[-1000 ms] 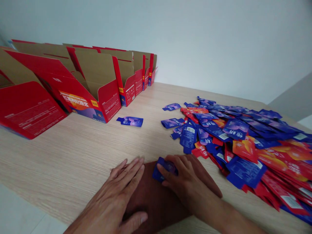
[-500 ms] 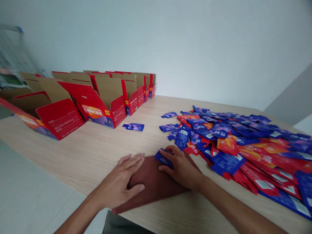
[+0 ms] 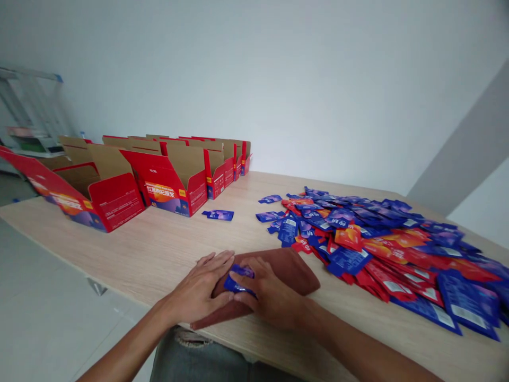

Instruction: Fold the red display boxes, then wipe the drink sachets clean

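A pale wall [image 3: 254, 69] is being seen across the far side, with a grey slanting band being shown at its right. The wood-grain table [image 3: 131, 254] is being spread with goods. On the left, red boxes [image 3: 167, 193] are being lined up in rows towards the wall, their brown insides being exposed by raised flaps. On the right, a heap of blue and red sachets [image 3: 369, 228] is being supported by the table, the pieces being overlapped at many angles. At the near edge, a brown sheet [image 3: 292, 265] is being laid flat, and it is being partly covered by both hands.

Its left part is being pressed by the left hand [image 3: 202, 286], palm down, the fingers being kept straight and close together and the thumb being spread towards the right. By the right hand [image 3: 266, 289], a blue sachet [image 3: 234, 285] is being gripped between thumb and curled fingers, over the brown sheet and just beside the left hand; whether it is being touched by the left hand cannot be told. Between boxes and heap, a lone blue sachet [image 3: 220, 215] is being left lying flat, near the boxes.
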The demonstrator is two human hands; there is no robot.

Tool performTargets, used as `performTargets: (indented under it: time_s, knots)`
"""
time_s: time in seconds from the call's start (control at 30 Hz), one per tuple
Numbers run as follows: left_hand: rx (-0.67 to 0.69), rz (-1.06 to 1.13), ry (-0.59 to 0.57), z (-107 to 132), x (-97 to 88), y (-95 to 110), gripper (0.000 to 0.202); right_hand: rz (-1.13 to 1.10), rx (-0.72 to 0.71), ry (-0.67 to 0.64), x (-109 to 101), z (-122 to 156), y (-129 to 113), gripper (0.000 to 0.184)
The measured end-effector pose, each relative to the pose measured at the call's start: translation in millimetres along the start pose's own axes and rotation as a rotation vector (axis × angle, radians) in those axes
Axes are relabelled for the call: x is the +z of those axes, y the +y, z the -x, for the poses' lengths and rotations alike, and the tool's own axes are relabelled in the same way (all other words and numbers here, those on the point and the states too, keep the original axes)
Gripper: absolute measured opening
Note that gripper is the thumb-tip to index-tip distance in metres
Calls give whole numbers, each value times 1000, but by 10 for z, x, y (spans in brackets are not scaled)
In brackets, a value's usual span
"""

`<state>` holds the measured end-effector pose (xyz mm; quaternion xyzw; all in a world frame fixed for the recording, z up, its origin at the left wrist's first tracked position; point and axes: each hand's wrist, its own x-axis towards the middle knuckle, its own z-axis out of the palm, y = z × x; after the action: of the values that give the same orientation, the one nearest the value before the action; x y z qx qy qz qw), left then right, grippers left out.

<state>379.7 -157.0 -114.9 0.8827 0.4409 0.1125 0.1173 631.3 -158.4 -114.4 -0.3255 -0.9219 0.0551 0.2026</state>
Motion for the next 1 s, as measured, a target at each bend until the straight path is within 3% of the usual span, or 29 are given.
performTargets:
  time_s: [0.3, 0.4, 0.5, 0.63, 0.73, 0.8, 0.83, 1.0]
  knots:
    - [-21, -6, -52, 14, 45, -36, 82, 107, 283, -35, -153, 116, 774, 40]
    - [-29, 10, -57, 1, 57, -43, 83, 123, 352, -54, -225, 162, 939, 40]
    - [-40, 23, -71, -4, 84, -66, 85, 157, 441, -56, -371, 211, 1007, 53]
    - [-20, 5, -63, 8, 130, -103, 87, 121, 513, 23, -592, 173, 865, 51]
    - [5, 2, -22, 29, 160, -124, 89, -300, 495, 104, -603, 44, 612, 44]
    - [18, -12, -9, 45, 174, -136, 91, -580, 469, 71, -498, -47, 451, 48]
    - [23, -23, -5, 52, 179, -141, 92, -616, 457, 39, -420, -81, 386, 52]
    - [40, -58, 6, 69, 186, -146, 97, -198, 307, -38, -24, -65, 220, 59]
